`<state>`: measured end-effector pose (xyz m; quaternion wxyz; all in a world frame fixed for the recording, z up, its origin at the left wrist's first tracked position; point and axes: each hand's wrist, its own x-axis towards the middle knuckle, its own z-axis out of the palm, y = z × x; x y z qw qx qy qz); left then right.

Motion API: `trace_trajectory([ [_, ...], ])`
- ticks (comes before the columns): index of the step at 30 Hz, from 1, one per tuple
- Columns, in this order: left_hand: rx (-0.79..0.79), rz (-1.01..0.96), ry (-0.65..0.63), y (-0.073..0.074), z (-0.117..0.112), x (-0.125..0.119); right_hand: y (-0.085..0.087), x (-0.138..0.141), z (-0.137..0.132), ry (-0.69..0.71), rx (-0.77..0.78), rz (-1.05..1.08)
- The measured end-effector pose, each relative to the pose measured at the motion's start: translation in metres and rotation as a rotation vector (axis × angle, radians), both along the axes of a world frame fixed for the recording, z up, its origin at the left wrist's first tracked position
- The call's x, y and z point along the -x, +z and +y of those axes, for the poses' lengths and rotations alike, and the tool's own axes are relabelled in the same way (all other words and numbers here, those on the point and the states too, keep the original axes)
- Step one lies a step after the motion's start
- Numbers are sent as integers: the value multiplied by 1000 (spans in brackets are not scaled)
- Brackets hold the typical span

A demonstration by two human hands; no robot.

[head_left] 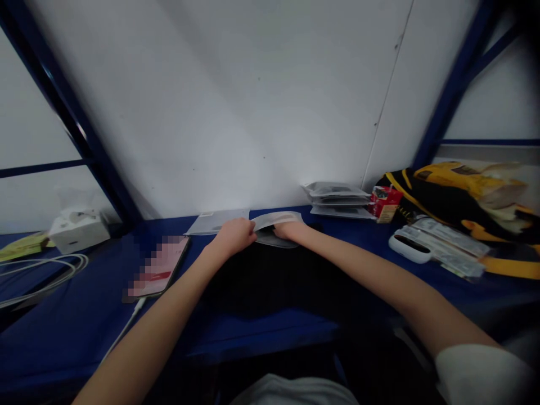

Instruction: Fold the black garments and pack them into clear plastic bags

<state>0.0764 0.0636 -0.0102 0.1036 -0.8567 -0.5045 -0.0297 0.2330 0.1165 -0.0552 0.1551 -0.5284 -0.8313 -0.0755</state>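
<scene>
- Background: a white wall panel (236,101) stands behind a dark blue steel frame (71,118); the blue padded work surface (84,349) runs along its foot.
- Item in hand: a grey translucent plastic pouch (276,225) lies bowed between both hands at the surface's far side, with its lower part hanging or folded beneath.
- Left hand (232,236): curved and pressed against the pouch's left edge. Fingers are hidden, so a firm grip cannot be confirmed.
- Right hand (289,229): at the pouch's right part, fingers tucked out of sight beneath it. Grip cannot be confirmed.
- Adjacent: a flat pale packet (215,222) lies just left of the pouch, partly behind the left hand.
- Stock at right: a stack of sealed pouches (337,197) sits against the wall, beside a red carton (385,203).
- Further right: a white oblong device (409,247) rests on flat packaged strips (442,250), near a black-and-yellow bag (459,197).
- Left side: a smartphone (158,267) with a pixelated screen, a white cable coil (42,275) and a tissue box (78,230).
- Status: one pouch is in hand; the stack lies apart from it.
</scene>
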Motion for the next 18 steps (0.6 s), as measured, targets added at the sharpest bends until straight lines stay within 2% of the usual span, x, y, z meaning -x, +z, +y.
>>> trace_trajectory([
  [3,-29,31,-12,-2,1,1,-3,-4,4,-67,12,-22],
  [6,-55,41,-59,-4,3,3,-5,-8,-7,-65,-9,-30],
  [12,-40,83,-213,-1,5,11,-9,-27,-35,84,-94,18],
  [18,-75,146,-275,-1,4,9,-1,-49,-37,195,-48,-1],
])
